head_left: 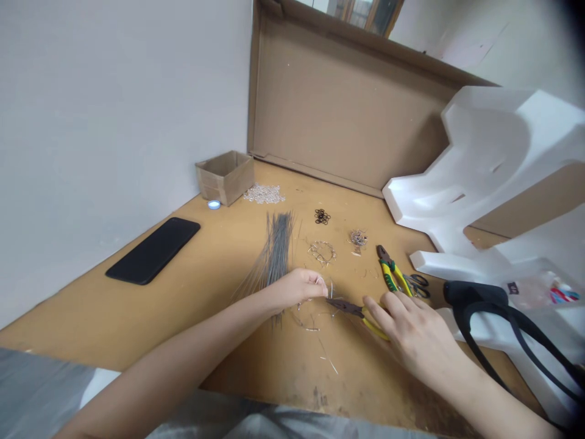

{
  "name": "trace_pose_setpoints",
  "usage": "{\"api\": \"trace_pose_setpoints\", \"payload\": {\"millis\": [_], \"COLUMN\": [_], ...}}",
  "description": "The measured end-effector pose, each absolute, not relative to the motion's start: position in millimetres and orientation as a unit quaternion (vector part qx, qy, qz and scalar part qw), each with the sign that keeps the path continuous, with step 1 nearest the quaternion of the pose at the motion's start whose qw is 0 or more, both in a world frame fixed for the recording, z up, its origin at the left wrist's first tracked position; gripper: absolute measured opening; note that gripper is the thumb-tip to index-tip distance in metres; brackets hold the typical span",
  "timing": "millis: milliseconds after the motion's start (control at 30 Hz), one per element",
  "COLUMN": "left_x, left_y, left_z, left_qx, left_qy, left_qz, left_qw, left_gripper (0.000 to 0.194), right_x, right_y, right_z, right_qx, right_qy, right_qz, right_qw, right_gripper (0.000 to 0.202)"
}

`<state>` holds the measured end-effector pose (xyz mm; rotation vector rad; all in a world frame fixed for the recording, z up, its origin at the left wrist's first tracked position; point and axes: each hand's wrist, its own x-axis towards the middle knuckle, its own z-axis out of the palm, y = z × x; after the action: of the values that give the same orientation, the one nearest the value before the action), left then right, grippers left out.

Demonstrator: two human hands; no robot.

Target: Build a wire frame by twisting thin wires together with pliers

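From my remote seat, I take the tip of the pliers (pixel 350 306) as the middle of the dial, with twelve pointing away from me. My right hand (pixel 411 326) lies at four o'clock, its fingers curled closed around the yellow handles. My left hand (pixel 304 289) comes in from eight, thumb and forefinger pinched together on a thin wire (pixel 331 289) right beside the tip. I cannot tell whether the jaws bite that wire.

On the counter (pixel 201 274), a bundle of wires (pixel 280 241) lies at eleven, with clear beads (pixel 264 194) farther out the same way. A bent wire ring (pixel 322 251) sits at twelve, black rings (pixel 322 216) beyond it. Yellow-and-green pliers (pixel 393 268) lie at two, touching or just beside scissors (pixel 418 285). Loose wire scraps (pixel 329 361) lie at six; a phone (pixel 153 250) lies between nine and ten.
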<state>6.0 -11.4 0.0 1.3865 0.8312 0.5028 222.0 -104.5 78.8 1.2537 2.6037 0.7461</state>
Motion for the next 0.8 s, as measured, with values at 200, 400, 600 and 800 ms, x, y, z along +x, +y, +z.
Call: {"api": "trace_pose_setpoints", "payload": {"millis": [200, 400, 600, 800], "left_x": [6, 5, 6, 5], "left_y": [-14, -14, -13, -12], "left_z": [7, 8, 4, 6], "left_qx": [0.603, 0.602, 0.584, 0.56], "left_qy": [0.371, 0.375, 0.395, 0.391], "left_qz": [0.236, 0.238, 0.238, 0.246], "left_qw": [0.665, 0.664, 0.668, 0.687], "left_gripper": [0.02, 0.02, 0.018, 0.021], "right_x": [223, 228, 233, 226], "right_y": [-103, -103, -102, -101], "right_z": [78, 73, 60, 55], "right_qx": [0.427, 0.422, 0.416, 0.441], "right_qy": [0.865, 0.866, 0.86, 0.843], "right_qz": [0.248, 0.262, 0.295, 0.308], "right_qw": [0.086, 0.061, 0.039, -0.021], "right_gripper": [0.028, 0.027, 0.022, 0.017]}}
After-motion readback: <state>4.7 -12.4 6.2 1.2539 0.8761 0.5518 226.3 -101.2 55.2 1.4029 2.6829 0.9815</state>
